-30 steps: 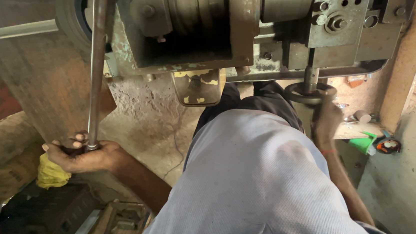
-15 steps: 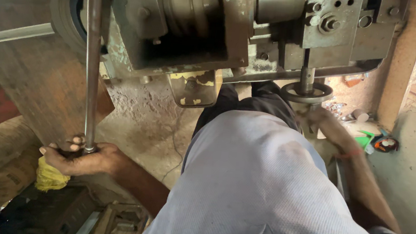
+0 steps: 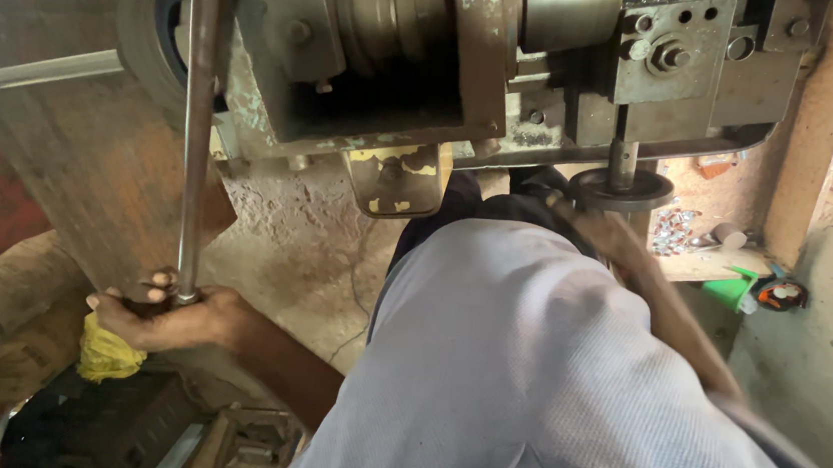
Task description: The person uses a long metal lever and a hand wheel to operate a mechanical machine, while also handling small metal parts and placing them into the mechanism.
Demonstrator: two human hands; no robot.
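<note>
My left hand [image 3: 173, 318] is closed around the lower end of a long upright steel rod [image 3: 195, 124] at the left. My right arm reaches forward past my knee in light grey cloth [image 3: 525, 374]. My right hand [image 3: 593, 227] is blurred, just under the round metal disc [image 3: 621, 190] on the vertical shaft of a worn grey-green press machine [image 3: 402, 52]. I cannot make out whether it holds anything.
A pile of small shiny metal parts [image 3: 676, 227] lies on a ledge right of the disc, with a green object [image 3: 748, 291] beside it. A yellow cloth [image 3: 105, 352] and a wooden crate [image 3: 247, 445] sit low on the left. A rubber wheel [image 3: 147, 40] hangs at the machine's left.
My right hand has drawn back from beside the disc and the forearm has swung down to the right, blurred. The left hand stays on the rod.
</note>
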